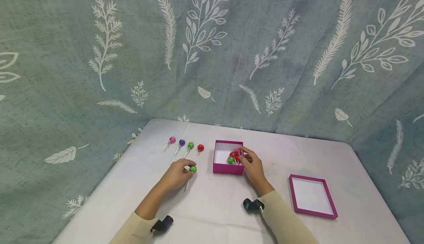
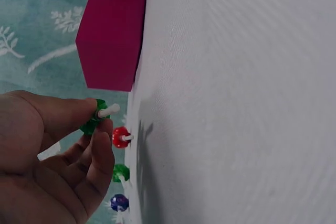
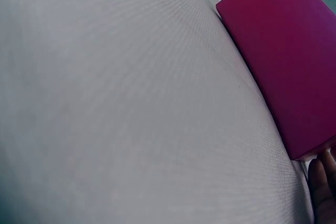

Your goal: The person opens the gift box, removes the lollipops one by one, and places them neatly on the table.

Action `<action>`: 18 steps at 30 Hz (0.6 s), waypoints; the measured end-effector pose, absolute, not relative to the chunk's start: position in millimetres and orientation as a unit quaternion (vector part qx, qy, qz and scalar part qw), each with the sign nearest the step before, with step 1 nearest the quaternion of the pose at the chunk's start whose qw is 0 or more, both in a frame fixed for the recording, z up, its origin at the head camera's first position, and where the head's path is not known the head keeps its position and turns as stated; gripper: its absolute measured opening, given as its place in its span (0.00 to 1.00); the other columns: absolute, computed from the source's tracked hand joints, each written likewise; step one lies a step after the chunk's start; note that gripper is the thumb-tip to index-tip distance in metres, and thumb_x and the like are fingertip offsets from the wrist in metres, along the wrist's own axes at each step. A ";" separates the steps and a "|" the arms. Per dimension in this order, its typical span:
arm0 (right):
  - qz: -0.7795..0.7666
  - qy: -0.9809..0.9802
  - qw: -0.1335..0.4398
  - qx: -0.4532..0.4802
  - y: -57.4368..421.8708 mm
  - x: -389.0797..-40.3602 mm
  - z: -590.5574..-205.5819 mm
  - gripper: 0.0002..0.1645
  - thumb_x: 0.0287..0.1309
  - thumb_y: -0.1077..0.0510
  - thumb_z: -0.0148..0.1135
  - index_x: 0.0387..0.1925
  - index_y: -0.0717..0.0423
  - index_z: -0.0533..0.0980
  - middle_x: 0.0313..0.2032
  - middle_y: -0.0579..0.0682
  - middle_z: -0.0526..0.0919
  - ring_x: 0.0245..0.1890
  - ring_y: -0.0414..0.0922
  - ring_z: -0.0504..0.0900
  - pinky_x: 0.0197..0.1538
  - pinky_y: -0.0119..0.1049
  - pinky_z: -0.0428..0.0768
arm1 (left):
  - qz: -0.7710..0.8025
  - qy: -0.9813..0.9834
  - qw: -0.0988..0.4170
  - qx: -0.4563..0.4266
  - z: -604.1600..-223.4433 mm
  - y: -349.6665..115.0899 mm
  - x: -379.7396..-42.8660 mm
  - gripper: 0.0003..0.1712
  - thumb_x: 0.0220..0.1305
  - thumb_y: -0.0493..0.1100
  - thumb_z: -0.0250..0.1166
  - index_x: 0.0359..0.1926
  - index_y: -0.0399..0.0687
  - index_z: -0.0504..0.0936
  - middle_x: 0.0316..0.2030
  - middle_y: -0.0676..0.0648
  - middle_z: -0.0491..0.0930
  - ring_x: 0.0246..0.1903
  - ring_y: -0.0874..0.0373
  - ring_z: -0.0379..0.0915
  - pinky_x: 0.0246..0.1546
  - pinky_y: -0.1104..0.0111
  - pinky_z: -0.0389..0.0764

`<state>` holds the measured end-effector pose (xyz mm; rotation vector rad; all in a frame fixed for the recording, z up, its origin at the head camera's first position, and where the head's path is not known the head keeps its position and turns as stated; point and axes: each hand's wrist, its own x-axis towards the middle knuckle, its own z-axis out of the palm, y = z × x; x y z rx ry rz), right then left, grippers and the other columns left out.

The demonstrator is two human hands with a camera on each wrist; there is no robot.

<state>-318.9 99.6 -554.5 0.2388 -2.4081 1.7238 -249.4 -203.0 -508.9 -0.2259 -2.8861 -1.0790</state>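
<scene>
My left hand [image 1: 176,173] pinches a green lollipop [image 1: 193,169] by its round head between thumb and fingers, its white stick pointing down toward me. In the left wrist view the same green lollipop [image 2: 93,124] shows between the fingertips, above the table. My right hand [image 1: 254,166] holds the right wall of an open magenta box [image 1: 228,169], thumb and index finger over the rim, other fingers along the outside. Inside the box, at its right side, lie red, pink and green lollipops [image 1: 230,160], partly hidden by the fingers.
Beyond my left hand a row of lollipops lies on the white table [image 1: 212,207]: pink [image 1: 172,140], purple [image 1: 182,142], green [image 1: 190,145] and red [image 1: 200,147]. The magenta-rimmed lid [image 1: 313,195] lies at the right. A leaf-patterned cloth [image 1: 212,82] hangs behind.
</scene>
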 end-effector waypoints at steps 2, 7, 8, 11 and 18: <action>0.579 -0.807 0.086 0.081 99.4 -319.1 -554.1 0.26 0.65 0.55 0.58 0.65 0.48 0.73 0.61 0.47 0.73 0.56 0.48 0.74 0.60 0.49 0.71 | -0.351 -0.934 0.019 -0.071 -509.3 -203.9 -250.5 0.16 0.59 0.36 0.69 0.49 0.46 0.84 0.43 0.53 0.79 0.33 0.62 0.72 0.34 0.66 0.76; 0.580 -0.805 0.089 0.083 99.9 -319.7 -555.8 0.26 0.65 0.55 0.59 0.64 0.48 0.73 0.61 0.48 0.74 0.55 0.48 0.74 0.59 0.49 0.72 | -0.359 -0.931 0.010 -0.067 -509.6 -205.5 -253.5 0.16 0.58 0.36 0.70 0.49 0.46 0.84 0.44 0.52 0.79 0.32 0.61 0.73 0.35 0.65 0.76; 0.581 -0.805 0.089 0.082 99.9 -319.7 -556.0 0.26 0.65 0.55 0.59 0.64 0.48 0.73 0.61 0.48 0.74 0.55 0.49 0.74 0.59 0.50 0.72 | -0.362 -0.930 0.006 -0.066 -509.8 -205.6 -254.3 0.16 0.59 0.37 0.70 0.49 0.46 0.84 0.44 0.52 0.80 0.32 0.61 0.73 0.35 0.65 0.76; 0.581 -0.805 0.088 0.080 99.5 -319.8 -556.5 0.25 0.65 0.55 0.58 0.64 0.47 0.73 0.60 0.48 0.74 0.55 0.49 0.75 0.59 0.50 0.72 | -0.375 -0.925 -0.012 -0.063 -511.2 -205.7 -256.0 0.16 0.59 0.36 0.69 0.49 0.46 0.84 0.44 0.51 0.79 0.30 0.61 0.74 0.32 0.66 0.77; 0.575 -0.810 0.089 0.075 99.2 -320.7 -555.9 0.25 0.65 0.53 0.57 0.64 0.47 0.74 0.60 0.46 0.74 0.55 0.49 0.75 0.59 0.49 0.72 | -0.385 -0.920 -0.033 -0.062 -515.6 -205.6 -259.2 0.16 0.60 0.37 0.69 0.50 0.46 0.83 0.44 0.51 0.80 0.30 0.60 0.74 0.30 0.67 0.77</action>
